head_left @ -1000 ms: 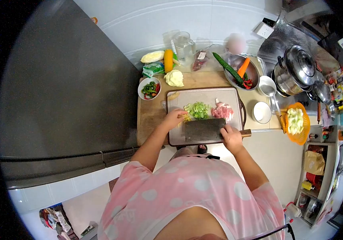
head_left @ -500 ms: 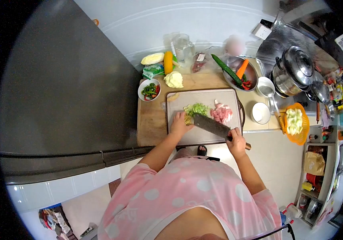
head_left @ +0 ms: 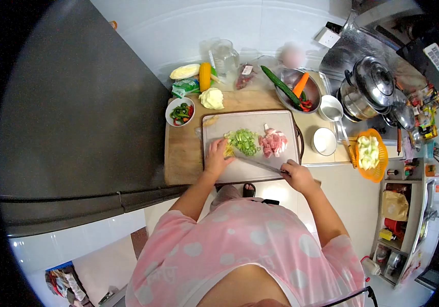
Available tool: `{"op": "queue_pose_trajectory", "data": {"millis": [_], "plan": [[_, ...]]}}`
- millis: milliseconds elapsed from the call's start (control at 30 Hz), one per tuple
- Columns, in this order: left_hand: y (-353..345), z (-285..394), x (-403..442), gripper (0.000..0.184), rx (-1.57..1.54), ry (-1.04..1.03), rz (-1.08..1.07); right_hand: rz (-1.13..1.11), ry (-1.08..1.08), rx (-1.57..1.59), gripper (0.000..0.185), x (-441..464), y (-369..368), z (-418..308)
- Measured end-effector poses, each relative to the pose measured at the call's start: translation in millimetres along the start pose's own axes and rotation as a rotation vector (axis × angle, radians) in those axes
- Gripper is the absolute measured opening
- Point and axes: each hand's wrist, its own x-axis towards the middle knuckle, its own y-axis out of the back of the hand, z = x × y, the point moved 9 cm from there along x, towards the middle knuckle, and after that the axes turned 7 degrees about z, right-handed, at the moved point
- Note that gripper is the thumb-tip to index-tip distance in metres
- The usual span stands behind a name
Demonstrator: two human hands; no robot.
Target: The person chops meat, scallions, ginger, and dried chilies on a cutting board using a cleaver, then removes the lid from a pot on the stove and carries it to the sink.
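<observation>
A cutting board [head_left: 286, 120] with a dark rim lies in front of me. My left hand [head_left: 217, 157] is at its left side, fingers and thumb curled around thin yellowish shreds [head_left: 229, 150]. In my right hand [head_left: 298, 177] is the cleaver [head_left: 258, 164], gripped at the handle, which the hand mostly hides. Its blade stands nearly edge-on to my view and reaches left, its tip close to my left thumb. Chopped green onion [head_left: 244, 142] forms a pile beyond the blade. Right of that lies cut pink meat [head_left: 273, 142]. A pale yellowish piece [head_left: 211, 121] sits at the board's upper left corner.
A wooden board [head_left: 181, 158] lies beneath. Around it are a bowl of cut peppers [head_left: 180, 112], cauliflower [head_left: 212, 99], a metal bowl [head_left: 312, 92] with cucumber and carrot, a white bowl [head_left: 325, 141], an orange basket [head_left: 380, 165] of pale green chunks and a steel pot [head_left: 355, 100].
The cleaver has turned from showing its broad face to nearly edge-on, and has come slightly nearer me. The green onion is more spread out. The whole view has shifted a little.
</observation>
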Motion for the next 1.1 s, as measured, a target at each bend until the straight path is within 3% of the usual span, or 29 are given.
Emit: {"op": "queue_pose_trajectory", "data": {"millis": [67,100,167,300,367,400,500,700,833,933,1100], "plan": [[1,-12,5,0.071,-0.003,0.065,-0.083,-0.065,0.109,-0.09,0.014,8,-7,-12],[7,-14,6,0.062,-0.044,-0.019,0.008,-0.076,0.173,-0.11,0.014,15,-11,-20],[-6,-38,12,0.053,-0.272,-0.004,-0.027,-0.042,0.321,-0.098,0.016,26,-25,-27],[-30,-80,18,0.035,-0.453,0.095,-0.231,-0.141,0.307,-0.068,0.014,56,-54,-42],[-37,-97,15,0.027,-0.6,0.362,-0.314,-0.12,0.351,-0.027,0.014,70,-60,-48],[-36,-99,12,0.025,-0.671,0.498,-0.357,-0.11,0.369,-0.005,0.014,76,-61,-52],[-25,-89,18,0.028,-0.666,0.565,-0.441,-0.175,0.321,-0.027,0.015,92,-71,-48],[-47,-108,40,0.032,-0.813,0.497,-0.53,-0.103,0.368,-0.038,0.018,120,-66,-41],[-21,-107,58,0.03,-0.619,0.66,-0.436,-0.253,0.217,-0.145,0.02,142,-70,-23],[-9,-112,69,0.028,-0.631,0.598,-0.309,-0.327,0.072,-0.21,0.019,157,-60,-19],[-11,-137,55,0.024,-0.784,0.665,-0.099,-0.211,0.188,-0.071,0.019,181,-55,-15]]}}
